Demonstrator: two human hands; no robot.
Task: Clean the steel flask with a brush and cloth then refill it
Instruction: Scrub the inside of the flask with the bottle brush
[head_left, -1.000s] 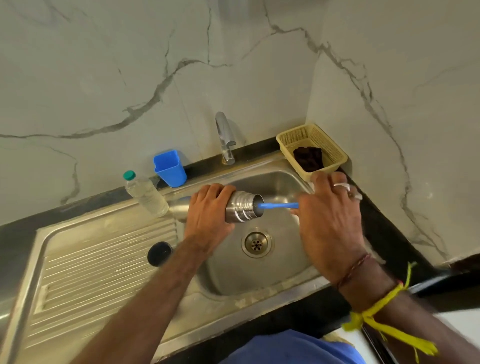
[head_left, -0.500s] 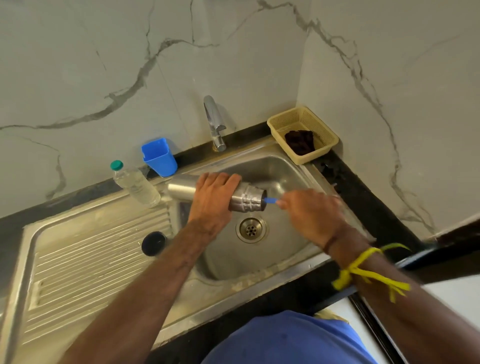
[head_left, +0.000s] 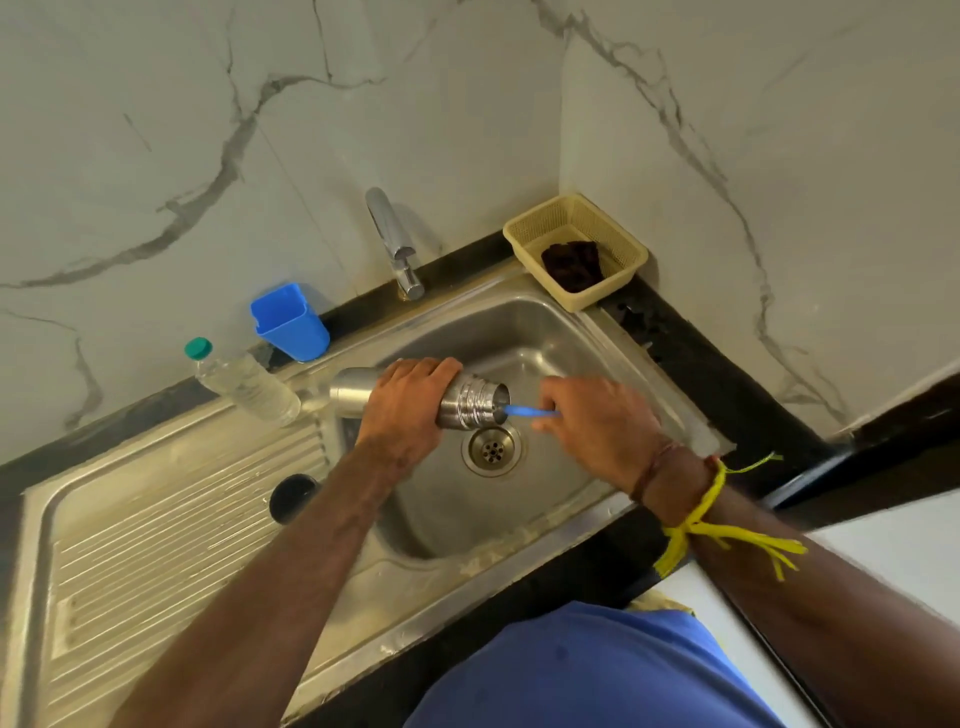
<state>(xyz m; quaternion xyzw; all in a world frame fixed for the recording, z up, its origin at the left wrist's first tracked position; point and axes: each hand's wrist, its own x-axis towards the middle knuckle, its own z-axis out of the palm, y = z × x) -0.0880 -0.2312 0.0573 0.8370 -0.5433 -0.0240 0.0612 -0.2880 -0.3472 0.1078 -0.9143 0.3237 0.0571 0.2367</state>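
Cylindrical steel flask (head_left: 470, 404) held sideways over stainless sink basin (head_left: 561, 338) — left hand (head_left: 408, 402) wrapped round body, drips fall to drain. Right hand (head_left: 597, 423) pinching thin blue plastic brush (head_left: 530, 412), tip inside mouth — likely scrubbing interior.

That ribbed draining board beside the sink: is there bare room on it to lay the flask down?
Yes. The draining board is bare across its ribs, bordered by the black cap and the left forearm. Its back edge is crowded by the water bottle and blue cup. The yellow basket holds a dark cloth.
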